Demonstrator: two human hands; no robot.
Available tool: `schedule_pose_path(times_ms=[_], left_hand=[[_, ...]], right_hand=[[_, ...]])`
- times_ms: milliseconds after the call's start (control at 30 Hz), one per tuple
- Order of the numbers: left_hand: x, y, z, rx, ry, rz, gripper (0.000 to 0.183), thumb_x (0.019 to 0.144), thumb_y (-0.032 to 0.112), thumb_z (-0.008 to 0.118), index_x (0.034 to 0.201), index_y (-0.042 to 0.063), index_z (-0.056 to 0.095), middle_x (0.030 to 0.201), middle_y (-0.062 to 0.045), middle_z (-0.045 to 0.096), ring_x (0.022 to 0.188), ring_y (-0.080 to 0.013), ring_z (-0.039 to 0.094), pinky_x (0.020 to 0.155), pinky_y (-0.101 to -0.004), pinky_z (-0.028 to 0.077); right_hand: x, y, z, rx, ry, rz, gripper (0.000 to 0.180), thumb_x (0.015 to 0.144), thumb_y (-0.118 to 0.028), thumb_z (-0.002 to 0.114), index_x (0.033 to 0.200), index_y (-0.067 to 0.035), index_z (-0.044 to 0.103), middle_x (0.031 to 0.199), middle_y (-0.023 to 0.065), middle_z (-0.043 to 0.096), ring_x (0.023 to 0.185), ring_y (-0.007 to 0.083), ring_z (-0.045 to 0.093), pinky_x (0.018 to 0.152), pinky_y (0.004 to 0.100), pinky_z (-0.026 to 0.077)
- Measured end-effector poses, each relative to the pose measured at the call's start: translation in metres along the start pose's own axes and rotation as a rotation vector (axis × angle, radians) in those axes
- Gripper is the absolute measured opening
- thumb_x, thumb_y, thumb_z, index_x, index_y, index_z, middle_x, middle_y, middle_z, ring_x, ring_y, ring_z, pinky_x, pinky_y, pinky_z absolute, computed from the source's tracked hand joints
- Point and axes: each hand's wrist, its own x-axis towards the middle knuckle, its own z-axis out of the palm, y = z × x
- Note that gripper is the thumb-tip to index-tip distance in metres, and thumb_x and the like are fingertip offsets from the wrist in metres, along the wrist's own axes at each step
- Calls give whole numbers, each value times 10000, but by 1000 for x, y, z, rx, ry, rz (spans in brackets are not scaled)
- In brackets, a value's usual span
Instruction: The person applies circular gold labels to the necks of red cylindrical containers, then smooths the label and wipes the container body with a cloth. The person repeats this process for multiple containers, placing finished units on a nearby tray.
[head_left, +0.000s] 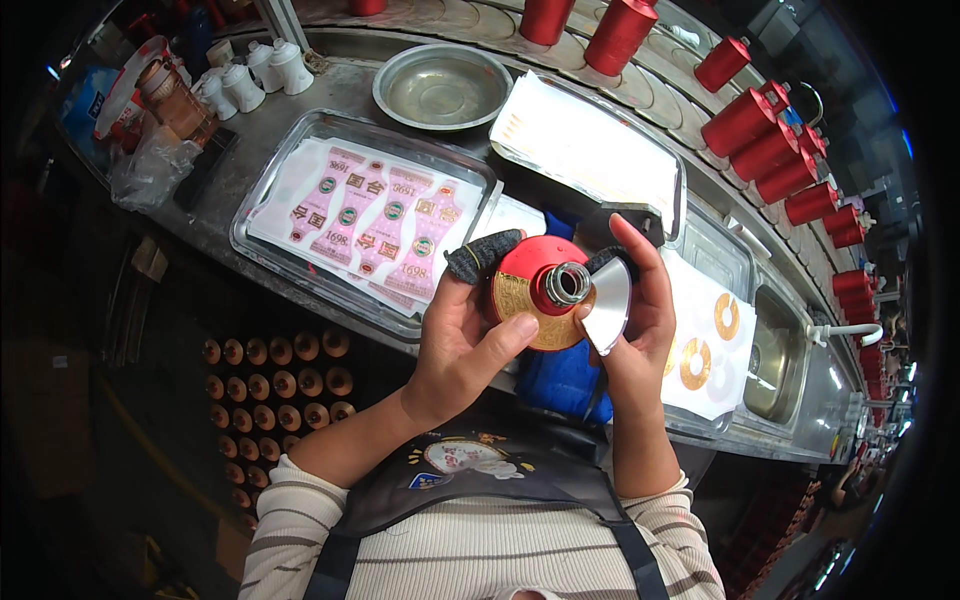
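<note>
A red glass bottle (531, 259) is tilted with its open clear neck (568, 284) towards me. My left hand (469, 330) grips its left side, the thumb pressing on a gold patterned label (553, 334) that curves round the shoulder. At the right, one end of this label stands off the bottle and shows a silver face (611, 304). My right hand (641, 315) holds that end near the thumb, its fingers behind the bottle. Dark knitted covers are on some fingers of both hands. The bottle's lower body is hidden.
A tray (244, 225) holds sheets of pink printed labels. Behind are a metal basin (442, 124) and a tray of white sheets (585, 142). Gold ring labels (695, 364) lie on a sheet near a sink (776, 405). Red bottles (739, 120) line a conveyor (679, 112).
</note>
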Motion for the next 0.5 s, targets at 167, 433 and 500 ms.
schedule_pose_path(times_ms=[167,433,500], left_hand=[[-1,0,2,6,15,-4,637,904,73,631,1479,-9,371,1457,-154,464,1368,-247,461,1181,-418,327],[-3,0,2,-5,15,-14,635,909,76,638,1482,-2,375,1455,-149,467,1365,-240,464,1176,-415,332],[-3,-2,1,2,12,-13,635,908,75,640,1481,0,376,1455,-147,469,1363,-239,466,1174,-415,333]], right_hand=[[-1,2,-2,17,-13,-30,718,825,7,674,1496,23,421,1485,120,469,1362,208,476,1133,333,377],[-3,-3,-1,-81,-23,-69,757,822,-23,742,1505,1,419,1483,115,459,1324,197,509,1065,305,451],[-5,-4,-1,-94,-17,-50,763,823,-23,752,1509,-7,418,1483,114,454,1304,187,523,1023,285,482]])
